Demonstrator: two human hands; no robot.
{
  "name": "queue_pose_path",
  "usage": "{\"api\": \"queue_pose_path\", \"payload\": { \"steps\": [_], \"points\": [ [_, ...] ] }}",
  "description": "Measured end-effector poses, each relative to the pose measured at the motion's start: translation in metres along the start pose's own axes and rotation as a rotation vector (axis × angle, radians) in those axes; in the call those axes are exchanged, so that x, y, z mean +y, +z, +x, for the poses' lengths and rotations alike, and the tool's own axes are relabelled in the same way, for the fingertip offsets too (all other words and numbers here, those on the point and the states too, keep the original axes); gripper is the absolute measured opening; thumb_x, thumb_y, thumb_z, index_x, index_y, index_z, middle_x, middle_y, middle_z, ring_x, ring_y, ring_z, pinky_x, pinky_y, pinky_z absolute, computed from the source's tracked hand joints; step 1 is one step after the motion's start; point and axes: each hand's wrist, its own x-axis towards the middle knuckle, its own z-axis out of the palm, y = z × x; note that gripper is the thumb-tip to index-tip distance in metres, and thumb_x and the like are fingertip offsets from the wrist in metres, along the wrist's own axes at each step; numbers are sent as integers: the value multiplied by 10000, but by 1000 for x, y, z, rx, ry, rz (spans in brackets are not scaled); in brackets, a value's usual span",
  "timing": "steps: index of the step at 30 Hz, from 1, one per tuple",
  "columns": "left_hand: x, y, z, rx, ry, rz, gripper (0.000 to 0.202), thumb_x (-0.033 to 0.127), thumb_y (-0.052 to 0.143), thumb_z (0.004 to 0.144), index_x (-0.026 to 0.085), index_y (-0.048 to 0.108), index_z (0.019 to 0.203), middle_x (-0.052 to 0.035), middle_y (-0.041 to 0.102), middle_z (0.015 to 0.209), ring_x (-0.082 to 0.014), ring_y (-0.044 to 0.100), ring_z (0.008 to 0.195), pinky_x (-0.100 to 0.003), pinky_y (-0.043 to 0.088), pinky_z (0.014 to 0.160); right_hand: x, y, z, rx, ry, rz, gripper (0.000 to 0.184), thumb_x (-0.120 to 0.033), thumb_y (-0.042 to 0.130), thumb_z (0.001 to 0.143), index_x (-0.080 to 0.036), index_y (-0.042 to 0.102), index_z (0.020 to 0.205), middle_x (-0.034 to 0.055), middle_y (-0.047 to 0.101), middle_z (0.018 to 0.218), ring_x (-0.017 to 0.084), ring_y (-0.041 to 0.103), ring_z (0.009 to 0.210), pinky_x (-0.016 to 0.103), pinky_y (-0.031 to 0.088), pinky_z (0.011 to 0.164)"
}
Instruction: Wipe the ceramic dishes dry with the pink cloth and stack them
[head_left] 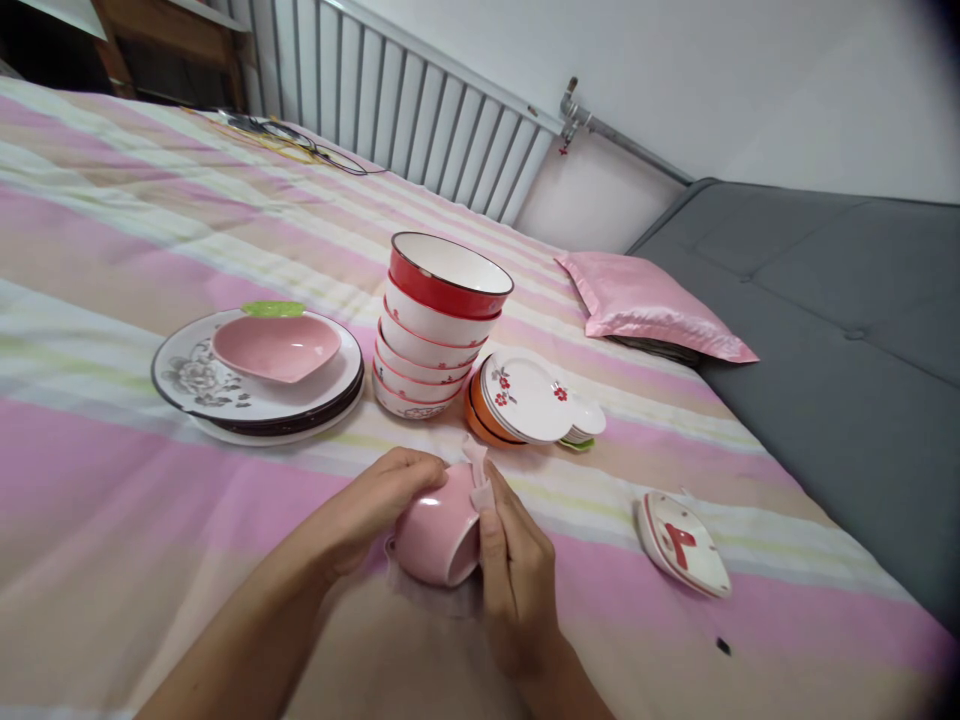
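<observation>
Tilted on its side between my hands is a glossy pink bowl or cup [431, 535], its opening turned toward the lower right. My left hand [379, 495] grips it from the left, thumb over the top. Fingers of my right hand [517, 570] are closed on a pale pink cloth or tissue [480, 480], pressed to the bowl's rim. Just beyond stands a stack of white and red bowls [439, 340]. To its left a pink heart-shaped dish [277, 348] with a green leaf end rests on stacked dark-rimmed plates [187, 385]. What lies under the pink bowl is unclear.
Small white flowered plates [525, 395] lean over orange bowls [480, 420] right of the stack. White-and-red dishes [686, 545] and a small black piece [723, 646] lie on the striped bedsheet [225, 560]. Farther off are a pink pillow [652, 300], cables [292, 140] and a radiator [405, 95].
</observation>
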Motion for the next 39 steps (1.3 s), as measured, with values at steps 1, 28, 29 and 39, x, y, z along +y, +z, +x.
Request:
{"api": "queue_pose_path", "payload": {
  "steps": [1,28,29,39],
  "points": [
    [0,0,0,21,-10,-9,268,336,530,651,196,330,539,63,285,546,-90,238,523,-230,174,471,1,0,1,-2,34,5,458,-196,332,951,-156,381,1405,84,464,1409,206,430,1305,392,393,1068],
    [-3,-2,5,-21,31,26,415,451,787,558,106,635,731,-17,593,636,-129,489,592,-207,355,520,13,4,3,424,478,455,379,-468,446,900,-148,645,862,62,670,855,183,613,903,276,492,783],
    [-2,-2,4,-20,54,-6,420,450,792,555,109,632,741,-15,595,645,-124,488,592,-203,357,521,13,5,2,477,489,469,384,-473,452,896,-144,650,905,71,677,892,190,615,926,294,494,810],
    [-3,-2,2,-196,132,-141,361,345,793,630,121,571,806,25,549,697,-69,455,611,-146,331,527,13,3,12,687,707,636,458,-476,477,872,-121,599,1135,93,662,1116,198,610,1044,318,494,887]
  ]
}}
